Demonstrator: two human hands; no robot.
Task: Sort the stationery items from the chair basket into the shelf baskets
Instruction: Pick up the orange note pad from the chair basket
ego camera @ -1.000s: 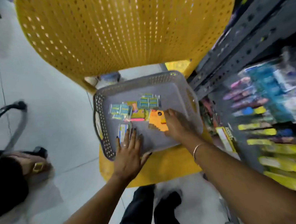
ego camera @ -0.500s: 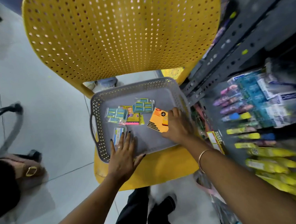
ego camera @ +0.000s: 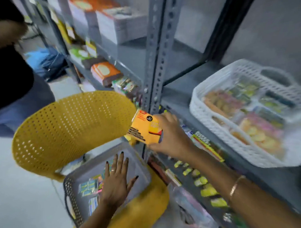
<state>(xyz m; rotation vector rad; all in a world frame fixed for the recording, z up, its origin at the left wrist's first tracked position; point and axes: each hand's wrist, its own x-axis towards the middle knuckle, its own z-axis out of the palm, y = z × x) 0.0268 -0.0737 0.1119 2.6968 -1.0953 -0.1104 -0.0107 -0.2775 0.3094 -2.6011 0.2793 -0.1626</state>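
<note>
Grey metal shelves (ego camera: pixel 158 50) fill the top and right of what we see, and a pale floor (ego camera: pixel 20 178) lies on the left. We stand at a yellow chair (ego camera: pixel 65 127) with small holes in its back. On the chair seat sits a grey basket (ego camera: pixel 70 190). Inside it we see a few small blue and green packets (ego camera: pixel 88 186), all a bit blurry.

Our left hand (ego camera: pixel 115 180) lies flat in the grey basket with its fingers spread wide. Its grip is released, and it holds nothing. The nails are dark, and 1 finger has a ring.

Our right hand (ego camera: pixel 169 133) is up in the air, above the chair basket and in front of the shelf post. Its grip is closed around an orange packet (ego camera: pixel 143 129). The packet is tilted, with black print on its front. It touches no basket. A thin bracelet (ego camera: pixel 236 186) goes round the right wrist.

To the right, on a shelf, stands a white basket (ego camera: pixel 213 127) with holes in its walls. It holds bright things in pink, yellow and green, too blurry to name. On the shelf below our right arm lie yellow packets (ego camera: pixel 205 188) in a row. Further back on the shelves are stacks of books (ego camera: pixel 105 71).

At the top left we see part of another person in a dark top (ego camera: pixel 6 67).
</note>
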